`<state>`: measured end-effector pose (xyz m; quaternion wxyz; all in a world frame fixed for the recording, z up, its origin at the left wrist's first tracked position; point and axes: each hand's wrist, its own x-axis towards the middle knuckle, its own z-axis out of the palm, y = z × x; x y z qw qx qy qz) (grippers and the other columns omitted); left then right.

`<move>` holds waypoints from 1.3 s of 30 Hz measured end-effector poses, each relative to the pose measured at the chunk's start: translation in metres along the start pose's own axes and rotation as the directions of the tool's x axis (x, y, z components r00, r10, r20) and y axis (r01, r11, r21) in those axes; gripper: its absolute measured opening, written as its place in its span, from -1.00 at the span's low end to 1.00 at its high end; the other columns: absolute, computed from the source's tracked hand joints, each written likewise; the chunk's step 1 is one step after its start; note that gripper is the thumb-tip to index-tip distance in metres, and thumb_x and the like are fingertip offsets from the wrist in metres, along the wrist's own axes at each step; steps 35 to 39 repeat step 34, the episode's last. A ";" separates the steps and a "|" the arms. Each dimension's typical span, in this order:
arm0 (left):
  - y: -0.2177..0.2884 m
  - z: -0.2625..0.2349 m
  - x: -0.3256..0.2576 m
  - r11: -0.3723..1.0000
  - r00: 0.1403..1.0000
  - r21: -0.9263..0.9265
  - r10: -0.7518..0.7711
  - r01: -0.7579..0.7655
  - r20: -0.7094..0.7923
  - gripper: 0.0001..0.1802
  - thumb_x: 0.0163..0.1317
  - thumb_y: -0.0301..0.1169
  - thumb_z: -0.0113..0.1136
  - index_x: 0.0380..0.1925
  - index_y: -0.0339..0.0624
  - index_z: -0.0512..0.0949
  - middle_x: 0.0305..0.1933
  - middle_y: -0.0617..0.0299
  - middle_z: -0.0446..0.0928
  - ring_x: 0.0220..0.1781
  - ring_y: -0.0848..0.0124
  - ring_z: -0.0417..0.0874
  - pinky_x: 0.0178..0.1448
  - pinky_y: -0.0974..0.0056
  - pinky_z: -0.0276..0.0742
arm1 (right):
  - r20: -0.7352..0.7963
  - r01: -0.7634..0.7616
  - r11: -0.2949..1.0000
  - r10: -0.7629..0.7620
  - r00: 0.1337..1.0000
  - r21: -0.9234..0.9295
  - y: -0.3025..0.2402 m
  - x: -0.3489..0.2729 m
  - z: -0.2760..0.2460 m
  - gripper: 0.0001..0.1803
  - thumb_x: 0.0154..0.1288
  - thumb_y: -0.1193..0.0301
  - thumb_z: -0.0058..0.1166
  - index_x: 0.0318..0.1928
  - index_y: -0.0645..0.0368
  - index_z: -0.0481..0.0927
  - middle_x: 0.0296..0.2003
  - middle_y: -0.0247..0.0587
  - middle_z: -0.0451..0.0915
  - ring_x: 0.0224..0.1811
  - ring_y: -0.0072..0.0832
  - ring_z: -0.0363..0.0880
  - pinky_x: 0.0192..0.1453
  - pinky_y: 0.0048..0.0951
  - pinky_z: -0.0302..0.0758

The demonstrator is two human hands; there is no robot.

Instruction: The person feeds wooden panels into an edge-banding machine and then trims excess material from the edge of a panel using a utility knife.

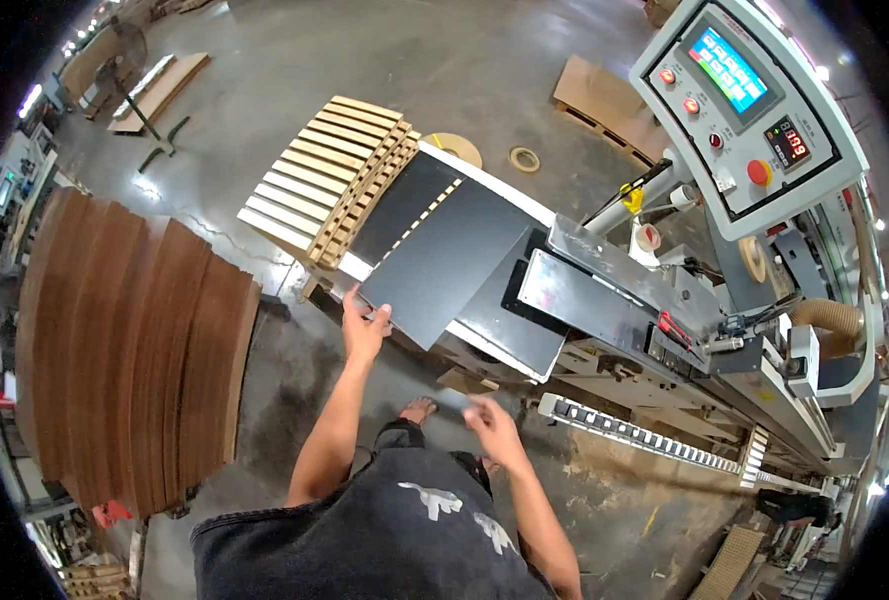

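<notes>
A dark grey flat board [444, 260] lies aslant on the machine's table, one end beside the metal guide. My left hand [364, 328] grips its near left corner, thumb on top and the other fingers at the edge and partly hidden below. In front of my body, apart from the board and the machine, my right hand [494, 432] hangs in the air. It is slightly blurred, its fingers are loosely bent and apart, and nothing shows in them. Under and beyond the board is the dark machine table [384, 225] with a pale edge.
To the left stands a tall stack of brown boards [134, 350]. A pale slatted wooden stack [329, 175] adjoins the table's far end. The control panel [749, 110] rises at upper right, above the long machine [644, 300]. A roller rail [644, 435] juts out at right.
</notes>
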<state>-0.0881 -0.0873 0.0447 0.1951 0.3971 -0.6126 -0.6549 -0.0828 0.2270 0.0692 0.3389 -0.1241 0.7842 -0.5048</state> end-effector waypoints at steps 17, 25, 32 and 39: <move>0.038 -0.033 -0.076 0.850 0.898 -0.368 -0.239 0.378 0.369 -0.36 0.28 -0.44 0.18 0.24 -0.29 0.07 -0.02 -0.10 0.47 -0.15 0.04 0.71 -0.25 0.06 0.77 | -0.267 0.145 0.690 0.072 0.961 0.709 -0.060 0.057 0.059 -0.34 0.28 0.56 0.21 0.33 0.40 0.22 -0.07 -0.06 0.60 -0.19 -0.31 0.68 -0.04 -0.18 0.70; 0.051 -0.020 -0.007 0.809 0.584 -0.085 -0.343 0.581 0.736 -0.33 0.46 0.07 -0.14 0.33 -0.24 0.28 0.21 -0.01 0.50 0.15 0.23 0.58 0.16 0.06 0.55 | -0.378 0.302 0.848 -0.132 0.916 0.435 -0.123 -0.003 0.019 -0.36 0.28 0.54 0.20 0.34 0.34 0.29 0.06 -0.10 0.57 -0.05 -0.50 0.57 0.01 -0.44 0.56; 0.066 0.036 -0.049 0.607 0.294 0.000 -0.385 0.795 0.875 -0.25 0.48 0.15 -0.22 0.42 -0.21 0.18 0.44 0.05 0.31 0.44 0.10 0.33 0.45 -0.05 0.27 | -0.422 0.271 0.961 -0.266 0.867 -0.049 -0.183 -0.057 -0.018 -0.31 0.23 0.45 0.20 0.35 0.31 0.30 -0.04 0.09 0.61 -0.22 -0.39 0.62 -0.08 -0.38 0.56; 0.061 0.053 -0.061 0.498 0.293 -0.116 -0.294 0.859 0.910 -0.22 0.47 0.19 -0.25 0.44 -0.15 0.14 0.47 0.10 0.28 0.50 0.13 0.25 0.50 -0.09 0.16 | -0.373 0.302 0.906 -0.401 0.837 -0.295 -0.184 -0.068 -0.025 -0.30 0.22 0.40 0.22 0.36 0.24 0.31 0.11 0.13 0.56 0.02 -0.11 0.66 0.06 -0.21 0.56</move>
